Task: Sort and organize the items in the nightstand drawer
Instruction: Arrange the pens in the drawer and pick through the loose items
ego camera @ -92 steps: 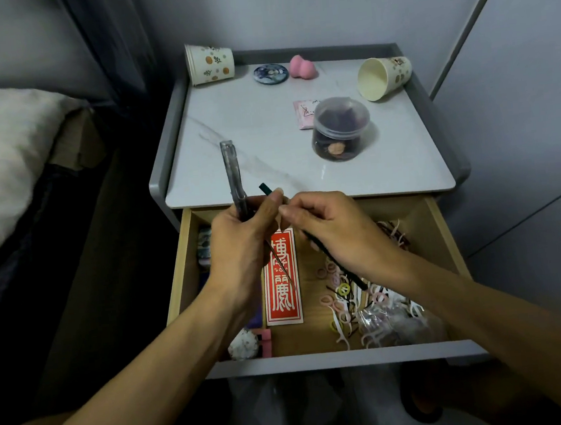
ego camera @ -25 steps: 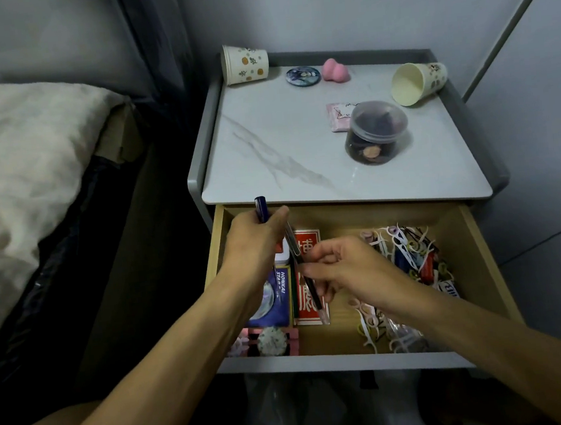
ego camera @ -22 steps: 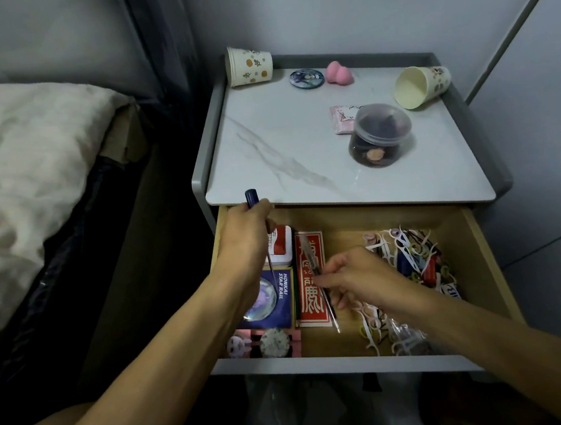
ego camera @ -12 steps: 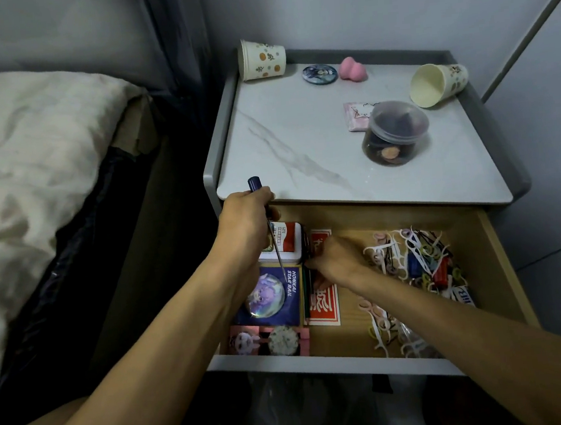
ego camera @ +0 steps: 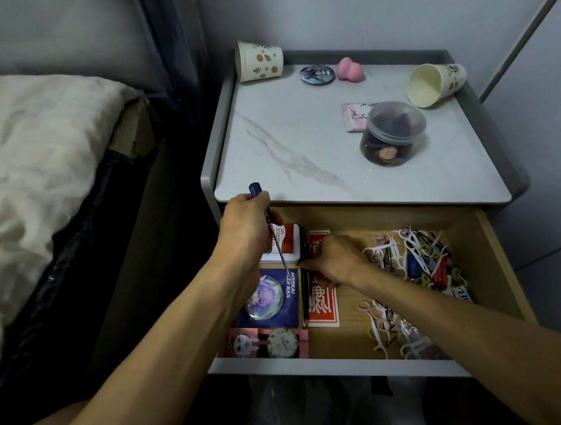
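Room: grey walls met in a corner behind the nightstand [ego camera: 299, 135]; a bed [ego camera: 19, 151] with a pale crumpled cover lay to its left.
Top surface: a white marble-look slab with a raised grey rim.
On the slab: a paper cup [ego camera: 259, 64] lay on its side at the back left, a round badge [ego camera: 317, 74] and a pink sponge [ego camera: 349, 68] beside it; a second cup [ego camera: 436, 83] lay tipped at the back right, near a pink packet [ego camera: 354, 119] and a clear lidded jar [ego camera: 393, 133].
Drawer [ego camera: 321, 362]: pulled open, wooden inside, grey front.
Drawer contents: a white tin [ego camera: 287, 246], blue packet [ego camera: 270, 295] and red card [ego camera: 322, 306] on the left; a heap of floss picks and hair ties [ego camera: 410, 258] on the right.
Left hand [ego camera: 246, 229]: fist closed round a blue-capped pen [ego camera: 255, 190], held over the drawer's back left corner.
Right hand [ego camera: 335, 262]: down inside the drawer on the red card, fingertips towards the tin; whether it held anything could not be told.
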